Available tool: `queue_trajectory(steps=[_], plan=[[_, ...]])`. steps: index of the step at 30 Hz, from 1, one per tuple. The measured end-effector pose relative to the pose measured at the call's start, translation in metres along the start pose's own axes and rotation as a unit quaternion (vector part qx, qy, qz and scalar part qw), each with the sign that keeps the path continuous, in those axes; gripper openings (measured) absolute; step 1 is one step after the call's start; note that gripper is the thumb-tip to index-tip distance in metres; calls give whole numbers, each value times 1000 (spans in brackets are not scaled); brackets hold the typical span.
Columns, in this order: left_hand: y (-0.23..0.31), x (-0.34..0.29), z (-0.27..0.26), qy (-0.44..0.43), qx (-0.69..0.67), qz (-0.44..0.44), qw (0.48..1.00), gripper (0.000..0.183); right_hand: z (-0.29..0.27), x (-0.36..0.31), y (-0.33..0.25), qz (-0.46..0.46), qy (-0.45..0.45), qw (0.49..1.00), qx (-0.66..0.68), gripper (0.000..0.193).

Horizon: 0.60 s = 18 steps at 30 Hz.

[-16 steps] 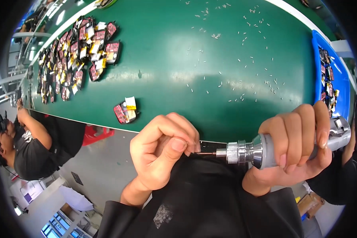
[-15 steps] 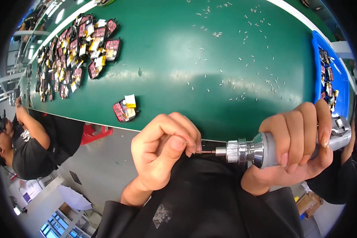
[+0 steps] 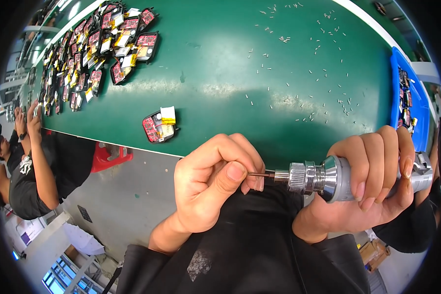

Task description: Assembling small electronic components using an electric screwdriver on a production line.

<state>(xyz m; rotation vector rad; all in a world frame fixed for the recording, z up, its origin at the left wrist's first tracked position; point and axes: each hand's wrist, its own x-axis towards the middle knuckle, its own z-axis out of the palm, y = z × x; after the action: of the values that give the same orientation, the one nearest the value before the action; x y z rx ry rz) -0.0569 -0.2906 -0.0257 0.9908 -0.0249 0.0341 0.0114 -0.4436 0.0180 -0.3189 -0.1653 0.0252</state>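
Note:
My right hand is wrapped around an electric screwdriver with a grey body and a ridged chrome nose, held level and pointing left. Its thin dark bit reaches the fingertips of my left hand. There the thumb and fingers are closed in a pinch at the bit's tip; any small part between them is hidden. Beyond my left hand, on the green table, lies one open black device casing with a red circuit board and a white and yellow battery pack.
Many similar casings are heaped at the far left. Small silver screw-like pieces lie scattered over the table's right half. A blue bin with more casings stands at the right edge. Another person is at the table's left.
Both hands and the screwdriver appear a little further right in view. The bit's tip is now against my left thumb. At the left, the other person's arms have lifted.

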Motion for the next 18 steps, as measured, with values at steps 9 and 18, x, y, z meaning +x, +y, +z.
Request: queue_trajectory(steps=[9, 18], plan=[[3, 2, 4, 46, 218, 98, 970, 10, -1, 0, -2, 1, -12, 1000, -18, 14], [-9, 5, 9, 9, 334, 149, 931, 9, -14, -2, -10, 9, 31, 999, 8, 13]])
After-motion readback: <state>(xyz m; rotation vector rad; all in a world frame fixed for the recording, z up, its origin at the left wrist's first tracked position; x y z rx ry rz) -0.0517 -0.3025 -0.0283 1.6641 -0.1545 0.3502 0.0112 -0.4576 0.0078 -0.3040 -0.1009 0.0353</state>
